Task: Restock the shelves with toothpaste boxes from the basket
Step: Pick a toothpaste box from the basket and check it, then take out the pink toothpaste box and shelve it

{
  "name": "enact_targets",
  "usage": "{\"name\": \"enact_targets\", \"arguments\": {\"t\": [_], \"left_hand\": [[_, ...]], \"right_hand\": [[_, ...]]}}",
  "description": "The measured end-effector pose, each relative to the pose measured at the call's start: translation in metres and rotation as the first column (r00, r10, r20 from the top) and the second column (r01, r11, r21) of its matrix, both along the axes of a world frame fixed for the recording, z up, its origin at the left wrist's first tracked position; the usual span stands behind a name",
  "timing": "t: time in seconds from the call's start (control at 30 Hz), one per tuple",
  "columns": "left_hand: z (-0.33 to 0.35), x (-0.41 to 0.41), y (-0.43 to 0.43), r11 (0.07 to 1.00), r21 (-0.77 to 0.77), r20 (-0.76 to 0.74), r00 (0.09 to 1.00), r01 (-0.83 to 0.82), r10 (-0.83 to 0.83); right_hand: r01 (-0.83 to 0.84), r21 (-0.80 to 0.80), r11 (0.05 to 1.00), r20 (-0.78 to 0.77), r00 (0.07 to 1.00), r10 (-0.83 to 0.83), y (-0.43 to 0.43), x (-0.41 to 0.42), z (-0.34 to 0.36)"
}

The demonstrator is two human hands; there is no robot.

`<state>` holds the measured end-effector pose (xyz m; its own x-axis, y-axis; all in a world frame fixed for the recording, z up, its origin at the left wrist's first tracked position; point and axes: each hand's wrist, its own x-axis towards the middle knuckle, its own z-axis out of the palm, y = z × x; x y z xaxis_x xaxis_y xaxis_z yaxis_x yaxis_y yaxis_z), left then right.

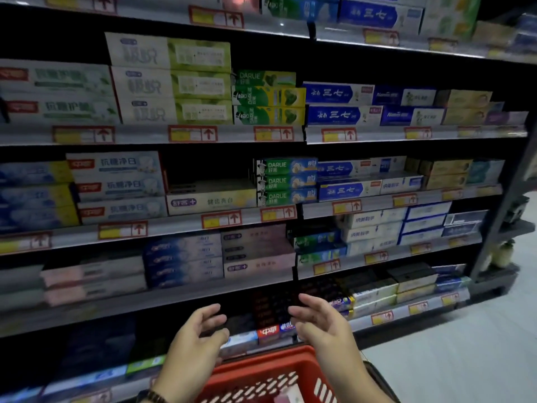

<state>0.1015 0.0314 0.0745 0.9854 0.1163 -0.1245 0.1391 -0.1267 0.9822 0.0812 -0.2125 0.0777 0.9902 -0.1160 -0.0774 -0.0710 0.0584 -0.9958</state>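
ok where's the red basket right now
Head view, bottom centre: the red basket sits just below the left hand and right hand, in front of the shelves.

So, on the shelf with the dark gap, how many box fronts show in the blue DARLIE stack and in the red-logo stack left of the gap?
Blue DARLIE boxes: 3
Red-logo boxes: 3
Total: 6

The shelves [142, 134] rise in tiers ahead, toothpaste boxes [174, 82] stacked flat along each, price tags [192, 133] on their front edges; the basket [261, 362] sits low before them; the left hand [197, 335] and right hand [322, 324] hover above its far rim, apart; the floor [465, 359] lies to the right.
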Motion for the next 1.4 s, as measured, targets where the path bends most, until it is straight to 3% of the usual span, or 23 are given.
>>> {"name": "enact_targets", "arguments": {"t": [0.13, 0.33, 0.77, 1.4], "left_hand": [[-0.016, -0.008, 0.0, 1.0, 0.013, -0.004, 1.0, -0.028, 0.028], [-0.037, -0.022, -0.001, 0.987, 0.16, 0.031, 0.999, -0.021, 0.016], [-0.046, -0.029, -0.008, 0.973, 0.215, -0.033, 0.997, 0.078, -0.073], [-0.056, -0.025, -0.015, 0.961, 0.172, -0.192, 0.964, 0.215, -0.182]], "right_hand": [[0.042, -0.051, 0.998, 0.022, 0.999, -0.041, 0.007, -0.006, -0.019], [0.018, -0.102, 0.995, 0.011, 1.0, -0.017, 0.008, -0.017, -0.039], [-0.05, -0.199, 0.979, -0.076, 0.996, 0.035, 0.012, -0.02, -0.053], [-0.043, -0.186, 0.982, -0.227, 0.974, 0.0, 0.022, -0.004, -0.083]]}}
